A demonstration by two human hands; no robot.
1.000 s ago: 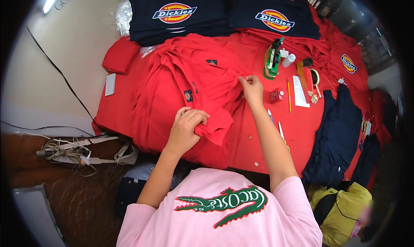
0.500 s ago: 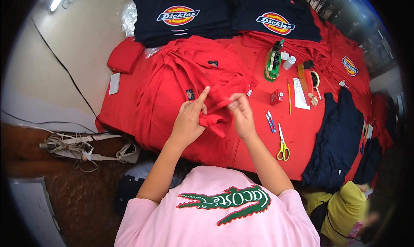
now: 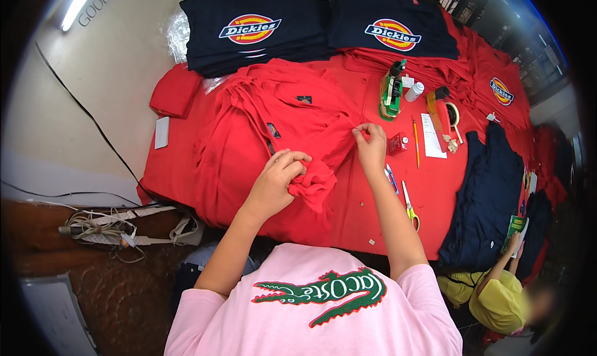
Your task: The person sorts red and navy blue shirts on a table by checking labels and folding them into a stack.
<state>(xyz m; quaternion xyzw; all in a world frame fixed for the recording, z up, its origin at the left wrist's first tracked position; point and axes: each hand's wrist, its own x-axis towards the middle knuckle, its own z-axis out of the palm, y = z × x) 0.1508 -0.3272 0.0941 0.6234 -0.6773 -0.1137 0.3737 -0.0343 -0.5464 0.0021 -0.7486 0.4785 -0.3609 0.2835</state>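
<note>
A heap of red garments (image 3: 236, 138) with small dark neck labels lies on the red-covered table before me. My left hand (image 3: 273, 185) is closed around a bunched part of a red garment (image 3: 316, 180), whose folds spill out to the right of the fingers. Further right and a little farther away, my right hand (image 3: 370, 141) pinches an edge of the red fabric between thumb and fingers, drawing it out from the heap. A small red bottle (image 3: 397, 144) stands just beside that hand. Under my right forearm, thread snips (image 3: 391, 177) and yellow-handled scissors (image 3: 410, 210) are partly hidden.
Navy shirt stacks (image 3: 255, 29) line the back. A green tape dispenser (image 3: 390, 95), white bottle (image 3: 414, 92), pencil (image 3: 416, 143) and paper slip (image 3: 433, 135) lie right. Dark garments (image 3: 485, 194) hang over the right edge, near a co-worker in a yellow top (image 3: 500, 303). Coiled cables (image 3: 102, 222) are at left.
My right hand has moved right and farther away, stretching the red fabric. My left hand has curled its extended index finger in and sits slightly nearer. The co-worker now holds a green-and-white item.
</note>
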